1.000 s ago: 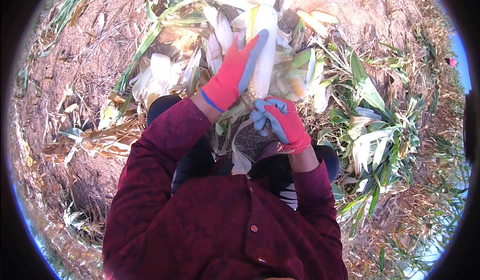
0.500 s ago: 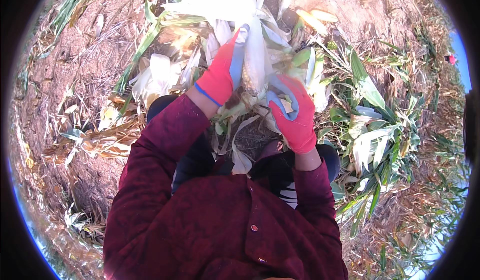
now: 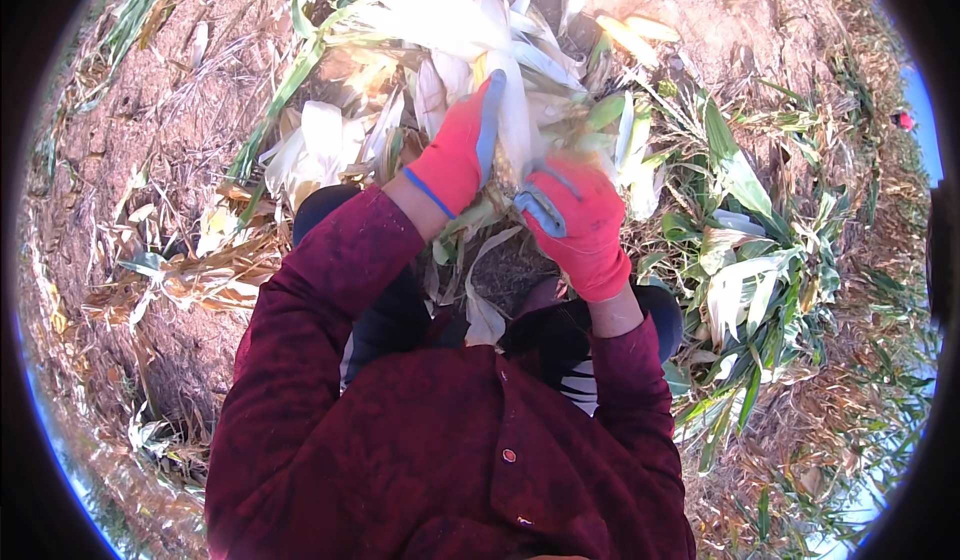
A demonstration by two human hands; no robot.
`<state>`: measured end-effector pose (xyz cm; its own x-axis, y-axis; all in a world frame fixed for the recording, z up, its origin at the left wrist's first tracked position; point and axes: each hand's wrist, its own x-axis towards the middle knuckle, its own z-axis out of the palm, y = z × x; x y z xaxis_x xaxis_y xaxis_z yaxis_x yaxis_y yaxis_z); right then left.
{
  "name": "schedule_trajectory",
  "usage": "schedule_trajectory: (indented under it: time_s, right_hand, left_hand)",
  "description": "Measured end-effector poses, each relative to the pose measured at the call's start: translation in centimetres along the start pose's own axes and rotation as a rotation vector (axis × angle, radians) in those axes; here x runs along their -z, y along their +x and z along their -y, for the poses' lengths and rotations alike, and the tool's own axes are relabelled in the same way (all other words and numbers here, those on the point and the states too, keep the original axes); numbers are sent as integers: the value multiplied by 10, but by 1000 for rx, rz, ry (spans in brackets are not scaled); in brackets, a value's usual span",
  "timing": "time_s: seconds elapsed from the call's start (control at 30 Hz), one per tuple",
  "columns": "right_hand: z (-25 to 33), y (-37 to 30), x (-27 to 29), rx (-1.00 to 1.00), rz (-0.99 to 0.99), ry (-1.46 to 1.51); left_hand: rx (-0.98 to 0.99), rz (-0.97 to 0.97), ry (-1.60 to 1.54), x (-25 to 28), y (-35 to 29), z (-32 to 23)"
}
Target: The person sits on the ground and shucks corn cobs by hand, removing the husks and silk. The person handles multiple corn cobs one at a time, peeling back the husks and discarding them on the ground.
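A partly husked ear of corn (image 3: 512,125) stands out in front of me, pale husk leaves along it and a few kernels showing at its near end. My left hand (image 3: 458,155), in a red and grey glove, is closed around its left side with the thumb laid along it. Close against the near end is my right hand (image 3: 578,225), in a matching glove, fingers curled in and thumb pressed to them. What lies inside that fist is hidden, and its far edge is blurred. White husks (image 3: 425,5) fan out beyond the left hand, overexposed by sunlight.
Two bare yellow corn ears (image 3: 635,38) lie on the soil at the far right. Loose husks (image 3: 318,150) are heaped on the left. Green stalks and leaves (image 3: 750,280) pile up beside my right knee, and dry leaves (image 3: 215,275) litter the ground on the left.
My right hand has turned and closed from a loose, rounded grasp into a fist at the ear's near end. My left hand and the husks have shifted slightly toward me.
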<state>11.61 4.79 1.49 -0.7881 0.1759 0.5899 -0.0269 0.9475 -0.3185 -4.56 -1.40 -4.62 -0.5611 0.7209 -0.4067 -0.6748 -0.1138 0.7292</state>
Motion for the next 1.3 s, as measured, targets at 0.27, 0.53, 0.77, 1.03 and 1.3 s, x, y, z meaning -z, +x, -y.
schedule_trajectory:
  time_s: [0.27, 0.53, 0.77, 1.03, 1.3]
  right_hand:
    - [-4, -9, -16, -49, -12, 83]
    - [6, -7, -5, -552, 48, 571]
    - [-6, -13, 1, -802, -83, 1057]
    - [-39, -11, 8, -836, -414, 1943]
    - [-101, 3, 63, -526, -825, 2121]
  left_hand:
    - [47, -112, 58, 7, 10, 12]
    - [10, 61, 114, -14, -11, -15]
    - [9, 208, 51, -5, -3, -9]
    - [132, 485, -176, -31, -23, -21]
    - [318, 390, 142, -42, -45, -25]
